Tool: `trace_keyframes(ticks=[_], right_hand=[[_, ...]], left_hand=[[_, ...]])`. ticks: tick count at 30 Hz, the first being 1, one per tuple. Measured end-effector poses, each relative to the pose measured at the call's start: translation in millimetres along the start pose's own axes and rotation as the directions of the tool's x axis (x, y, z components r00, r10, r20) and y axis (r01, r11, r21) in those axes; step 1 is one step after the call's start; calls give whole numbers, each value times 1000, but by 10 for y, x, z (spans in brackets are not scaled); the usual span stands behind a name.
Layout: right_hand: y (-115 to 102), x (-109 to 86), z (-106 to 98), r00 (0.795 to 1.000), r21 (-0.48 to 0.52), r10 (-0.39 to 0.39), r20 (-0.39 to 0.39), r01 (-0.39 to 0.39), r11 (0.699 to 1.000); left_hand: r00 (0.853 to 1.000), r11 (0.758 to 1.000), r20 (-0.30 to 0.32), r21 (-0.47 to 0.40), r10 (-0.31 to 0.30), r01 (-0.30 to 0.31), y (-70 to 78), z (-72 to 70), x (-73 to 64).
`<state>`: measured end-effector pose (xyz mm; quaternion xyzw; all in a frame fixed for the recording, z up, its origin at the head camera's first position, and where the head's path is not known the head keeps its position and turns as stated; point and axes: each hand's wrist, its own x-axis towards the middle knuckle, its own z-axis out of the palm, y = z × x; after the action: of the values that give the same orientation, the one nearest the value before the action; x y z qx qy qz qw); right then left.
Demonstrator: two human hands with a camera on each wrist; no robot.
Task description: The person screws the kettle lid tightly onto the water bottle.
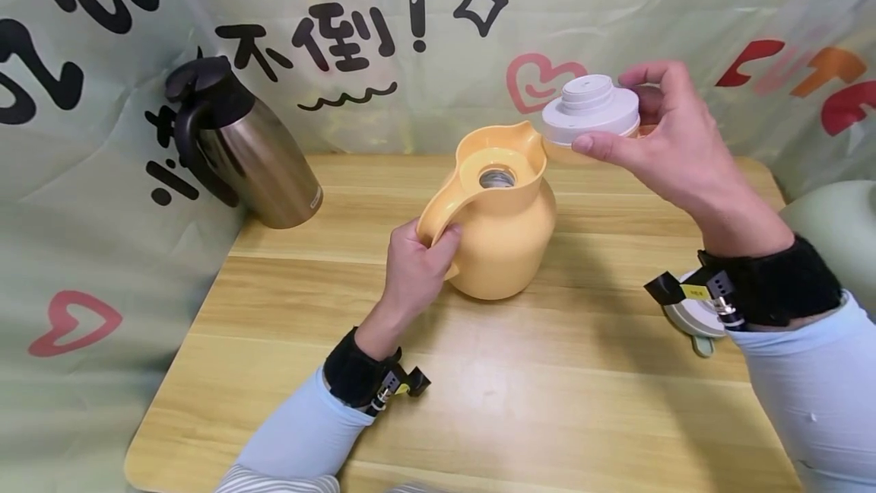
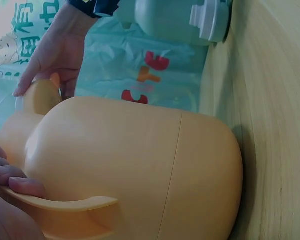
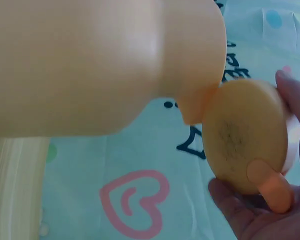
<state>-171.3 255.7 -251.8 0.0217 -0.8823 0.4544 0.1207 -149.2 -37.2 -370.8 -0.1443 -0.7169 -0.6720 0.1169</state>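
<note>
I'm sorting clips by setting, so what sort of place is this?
Probably a staged recording corner indoors, though the wider room is hidden: a printed sheet hangs behind a wooden table, and the person wears black wristbands carrying small devices.

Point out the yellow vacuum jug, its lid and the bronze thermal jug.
Yellow vacuum jug [image 1: 508,240], head view: rounded body.
Lid [image 3: 246,142], right wrist view: yellow face.
Bronze thermal jug [image 1: 270,164], head view: metallic side.
</note>
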Motion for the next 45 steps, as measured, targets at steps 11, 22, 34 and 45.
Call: trace_keyframes(ticks=[11, 22, 34, 45], right_hand=[[-57, -71, 71, 996, 73, -38, -76, 44, 996], [80, -30, 90, 986, 671, -163, 29, 102, 734], [-134, 119, 391, 972, 764, -224, -65, 193, 616], [-574, 291, 371, 867, 40, -357, 347, 366, 930]], left_hand=[[1000, 1000, 21, 1, -8, 8, 5, -7, 5], [1000, 1000, 17, 11, -22, 22, 7, -18, -25], [1000, 1000, 6, 26, -7, 6, 2, 6, 6], [1000, 998, 1, 55, 3, -3, -1, 6, -14]])
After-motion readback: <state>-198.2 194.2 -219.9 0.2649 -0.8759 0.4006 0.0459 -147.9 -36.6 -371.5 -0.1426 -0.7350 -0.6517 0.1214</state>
